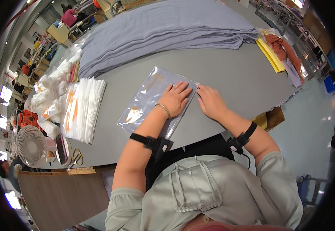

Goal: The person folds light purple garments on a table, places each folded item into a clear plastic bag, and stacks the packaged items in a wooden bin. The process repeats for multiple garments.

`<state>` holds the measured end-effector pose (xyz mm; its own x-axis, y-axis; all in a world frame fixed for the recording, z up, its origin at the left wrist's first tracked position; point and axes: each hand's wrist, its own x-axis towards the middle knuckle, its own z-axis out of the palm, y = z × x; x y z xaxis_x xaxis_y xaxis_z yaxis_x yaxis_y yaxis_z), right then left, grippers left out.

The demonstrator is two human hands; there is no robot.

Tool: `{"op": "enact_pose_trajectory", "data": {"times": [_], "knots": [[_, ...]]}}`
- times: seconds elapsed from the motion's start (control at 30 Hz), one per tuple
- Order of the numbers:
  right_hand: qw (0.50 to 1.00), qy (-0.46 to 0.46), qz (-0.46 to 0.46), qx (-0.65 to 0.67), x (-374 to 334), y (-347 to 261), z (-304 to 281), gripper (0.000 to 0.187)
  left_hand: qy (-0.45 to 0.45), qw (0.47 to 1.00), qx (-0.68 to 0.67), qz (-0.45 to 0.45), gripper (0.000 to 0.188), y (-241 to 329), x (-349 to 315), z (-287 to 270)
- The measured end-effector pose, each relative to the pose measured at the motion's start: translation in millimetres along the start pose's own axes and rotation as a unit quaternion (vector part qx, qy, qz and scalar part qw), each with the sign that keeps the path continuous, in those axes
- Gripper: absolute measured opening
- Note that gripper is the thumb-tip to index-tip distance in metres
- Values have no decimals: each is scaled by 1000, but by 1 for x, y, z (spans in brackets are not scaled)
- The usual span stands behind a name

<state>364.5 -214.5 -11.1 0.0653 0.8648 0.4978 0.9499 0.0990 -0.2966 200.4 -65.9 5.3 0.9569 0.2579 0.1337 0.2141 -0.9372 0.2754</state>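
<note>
A clear plastic bag with folded grey-blue fabric inside lies flat on the grey table, slanted in front of me. My left hand rests palm down on the bag, fingers spread, holding nothing. At the bag's far right corner, my right hand has its fingers drawn together on the edge, thumb tucked beneath. Beyond both hands spreads a wide stack of grey-blue fabric in several layers. Left of the bag stands a thick stack of white plastic bags with orange print.
At the left lie crumpled clear bags, a small white fan and yellow-handled scissors. A yellow folder and rust-coloured cloth sit at the right edge. An open cardboard box stands below the table's right side.
</note>
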Motion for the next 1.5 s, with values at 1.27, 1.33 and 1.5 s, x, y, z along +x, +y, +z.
{"op": "enact_pose_trajectory", "data": {"times": [1.27,1.33,1.5], "knots": [[999,-37,32,-18,9,4,4,26,-2,997,45,-54,48,10,0,12],[999,-37,26,-24,10,7,5,26,-6,997,43,-57,48,11,0,12],[998,-41,48,3,12,-5,-4,18,-16,997,44,-65,47,12,1,10]]}}
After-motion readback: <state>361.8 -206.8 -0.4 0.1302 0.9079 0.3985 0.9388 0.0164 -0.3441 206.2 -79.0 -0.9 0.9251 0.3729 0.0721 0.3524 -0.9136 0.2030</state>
